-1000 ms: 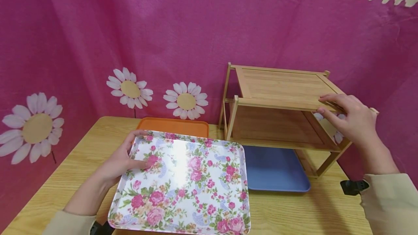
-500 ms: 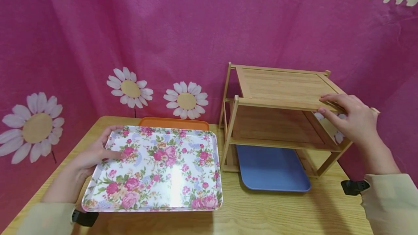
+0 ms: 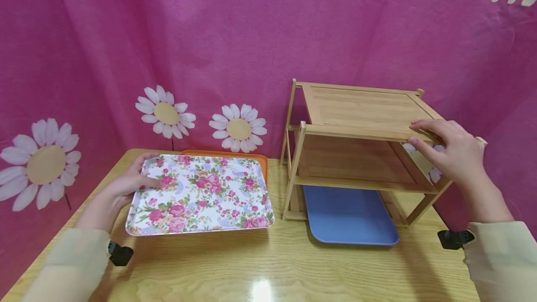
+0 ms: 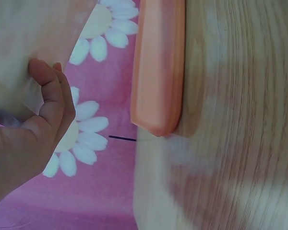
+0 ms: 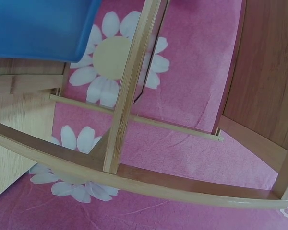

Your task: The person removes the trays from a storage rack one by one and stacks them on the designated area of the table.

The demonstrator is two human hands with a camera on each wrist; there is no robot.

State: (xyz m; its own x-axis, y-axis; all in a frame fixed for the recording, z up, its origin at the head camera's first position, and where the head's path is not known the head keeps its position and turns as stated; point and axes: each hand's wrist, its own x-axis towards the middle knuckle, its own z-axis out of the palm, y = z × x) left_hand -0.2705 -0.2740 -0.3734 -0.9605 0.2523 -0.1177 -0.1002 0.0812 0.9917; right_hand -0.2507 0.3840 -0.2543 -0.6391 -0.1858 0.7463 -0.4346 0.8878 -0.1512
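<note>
With my left hand (image 3: 130,183) I grip the left edge of a white flower-patterned tray (image 3: 201,195), thumb on top. The left wrist view shows that hand's curled fingers (image 4: 50,91) against the tray's underside (image 4: 24,33), off the table. Behind it an orange tray (image 3: 263,164) lies on the table, mostly covered from the head view. My right hand (image 3: 455,150) holds the front rail of a wooden rack (image 3: 356,132) near its right corner, fingers above and thumb in front. A blue tray (image 3: 350,218) lies under the rack's lower shelf, sticking out forward. The right wrist view does not show the hand.
The wooden table (image 3: 201,269) meets a pink curtain (image 3: 201,36) with daisies at its back. The rack's middle shelf (image 3: 348,164) sits between its top and the blue tray. Slanted rack legs (image 3: 295,171) stand beside the blue tray.
My left hand has carried the flower-patterned tray leftward and then farther back, away from the rack and over part of the orange tray. My right hand stays on the rack.
</note>
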